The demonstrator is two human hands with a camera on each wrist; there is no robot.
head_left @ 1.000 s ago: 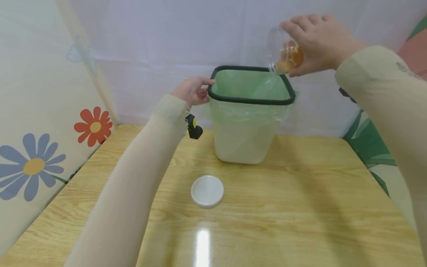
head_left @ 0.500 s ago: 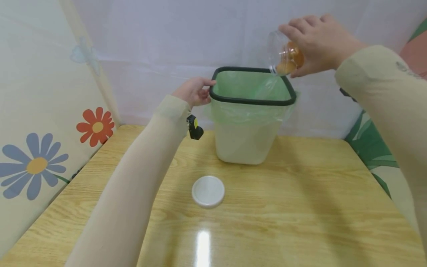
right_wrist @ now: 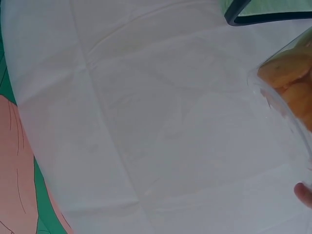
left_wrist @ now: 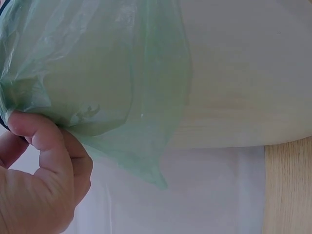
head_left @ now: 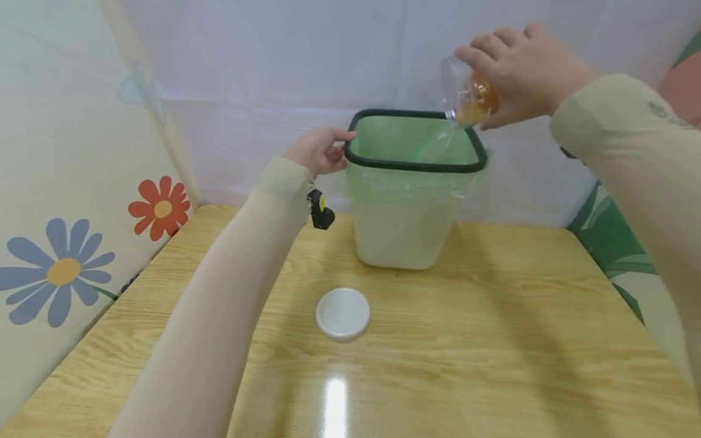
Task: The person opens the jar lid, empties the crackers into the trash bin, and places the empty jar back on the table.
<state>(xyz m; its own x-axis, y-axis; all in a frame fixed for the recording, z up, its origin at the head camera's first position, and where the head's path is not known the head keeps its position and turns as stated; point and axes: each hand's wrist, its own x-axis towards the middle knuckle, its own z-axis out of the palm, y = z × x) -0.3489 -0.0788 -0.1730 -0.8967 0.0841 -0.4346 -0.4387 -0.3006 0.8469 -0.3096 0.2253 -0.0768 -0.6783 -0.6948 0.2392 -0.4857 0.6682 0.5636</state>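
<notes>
A pale trash can [head_left: 402, 234] with a dark rim [head_left: 413, 165] and a green plastic liner [head_left: 405, 185] stands upright at the back of the table. My left hand [head_left: 317, 149] pinches its left rim between thumb and fingers; in the left wrist view, the curled fingers [left_wrist: 53, 151] lie against the hanging liner. My right hand [head_left: 528, 76] grips a clear jar [head_left: 462, 97] tilted mouth-down over the can's right rim. Orange, rounded pieces of food [right_wrist: 287, 78] sit inside the jar. A round white lid [head_left: 342, 313] lies on the table in front of the can.
The light wood table [head_left: 449, 359] runs back to a white sheet [head_left: 263, 67]. Flower-printed panels [head_left: 44, 152] border the left side, and a green and pink printed one [head_left: 613, 237] the right. A small black camera [head_left: 320, 210] is worn on the left wrist.
The jar has tipped a little further, its mouth turning more downward and its lower edge dropping slightly. My left hand keeps its hold on the rim, and the lid stays put.
</notes>
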